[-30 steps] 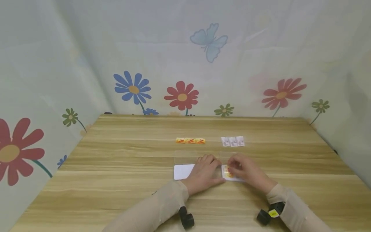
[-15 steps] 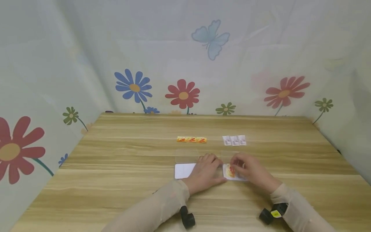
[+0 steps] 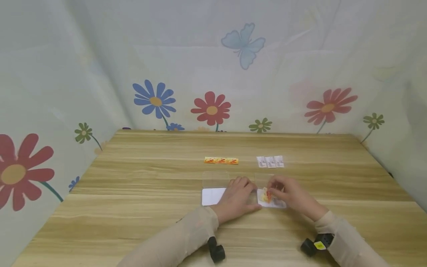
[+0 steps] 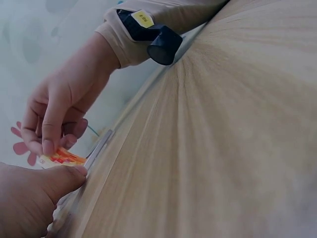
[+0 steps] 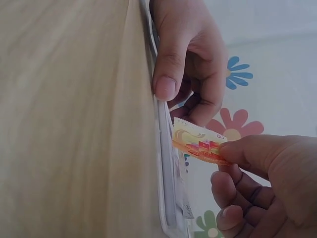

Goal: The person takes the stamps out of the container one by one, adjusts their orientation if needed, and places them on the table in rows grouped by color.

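Note:
An orange-and-yellow postage stamp (image 5: 200,141) with toothed edges is pinched at one corner between the thumb and forefinger of my right hand (image 3: 293,194). It is held tilted above the right-hand white flat case (image 3: 263,204), whose clear lid (image 3: 263,180) lies folded back. Something pale, partly hidden, lies in that case, as the right wrist view shows. My left hand (image 3: 235,198) rests with fingers spread between the two cases, its thumb (image 5: 166,88) on the edge of the right one. It covers part of the left white case (image 3: 211,196), which also has its clear lid (image 3: 215,179) folded back.
Farther back on the wooden table (image 3: 150,222) lies a row of orange-yellow stamps (image 3: 221,160). To its right is a row of pale stamps (image 3: 270,161). Behind the table hangs a flowered curtain (image 3: 186,55).
My right hand has drawn slightly right, and the stamp in its fingers has changed its tilt and shows more plainly than a second ago. The left hand has stayed in place.

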Demonstrator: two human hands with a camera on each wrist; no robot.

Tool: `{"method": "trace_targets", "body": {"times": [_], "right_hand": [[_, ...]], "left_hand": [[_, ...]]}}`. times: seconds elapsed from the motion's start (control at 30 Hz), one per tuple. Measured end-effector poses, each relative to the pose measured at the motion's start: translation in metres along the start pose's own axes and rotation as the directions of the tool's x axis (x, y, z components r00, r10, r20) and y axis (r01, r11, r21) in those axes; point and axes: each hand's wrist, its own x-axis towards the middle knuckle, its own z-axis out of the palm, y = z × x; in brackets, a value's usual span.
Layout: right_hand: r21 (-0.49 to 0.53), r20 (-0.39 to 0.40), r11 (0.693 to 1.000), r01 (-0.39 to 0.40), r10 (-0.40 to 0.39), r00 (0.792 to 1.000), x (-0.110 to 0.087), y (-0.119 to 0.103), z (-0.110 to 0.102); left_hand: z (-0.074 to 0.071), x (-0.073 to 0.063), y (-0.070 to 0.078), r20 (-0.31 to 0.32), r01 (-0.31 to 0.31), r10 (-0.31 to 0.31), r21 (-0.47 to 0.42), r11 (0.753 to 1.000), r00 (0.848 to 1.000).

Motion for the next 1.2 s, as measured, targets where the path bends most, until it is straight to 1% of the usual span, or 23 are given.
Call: {"method": "trace_targets", "body": {"times": [0.13,0.2,0.33,0.43,0.57,0.67,0.8,1.03,1.2], "right_hand": [[-0.006,-0.004,1.000,-0.010,0.010,1.000,-0.003,0.001,-0.002],[0.004,-0.006,1.000,-0.002,0.002,1.000,-0.004,0.002,-0.003],[0.024,0.000,1.000,-0.015,0.015,1.000,-0.005,0.002,-0.006],[0.028,0.012,0.999,-0.043,0.043,0.999,-0.004,0.001,-0.010],[0.002,0.022,0.996,-0.088,0.088,0.996,-0.002,-0.001,-0.016],[-0.009,0.026,0.995,-0.099,0.099,0.995,0.000,-0.001,-0.021],[0.014,0.031,0.996,-0.087,0.087,0.996,0.005,0.000,-0.026],[0.030,0.030,0.992,-0.125,0.124,0.992,0.018,0.000,-0.033],[0.087,0.041,0.985,-0.147,0.143,0.989,0.030,-0.002,-0.040]], "left_hand": [[0.002,0.000,0.002,0.016,-0.004,0.004,-0.007,1.000,1.000],[0.001,0.000,0.003,0.025,-0.003,0.004,-0.011,1.000,1.000],[-0.001,0.000,0.005,0.030,-0.002,0.002,-0.007,1.000,1.000],[-0.002,0.000,0.005,0.031,0.000,0.000,-0.002,1.000,1.000],[-0.002,0.000,0.004,0.037,0.002,-0.002,-0.001,1.000,0.999],[-0.003,0.000,0.004,0.037,0.001,-0.001,-0.001,1.000,0.999],[-0.003,0.000,0.003,0.038,0.003,-0.004,0.002,1.000,0.999],[-0.002,0.000,0.001,0.024,0.006,-0.006,0.007,1.000,1.000],[-0.003,0.000,0.001,0.015,0.007,-0.007,-0.006,1.000,1.000]]}}
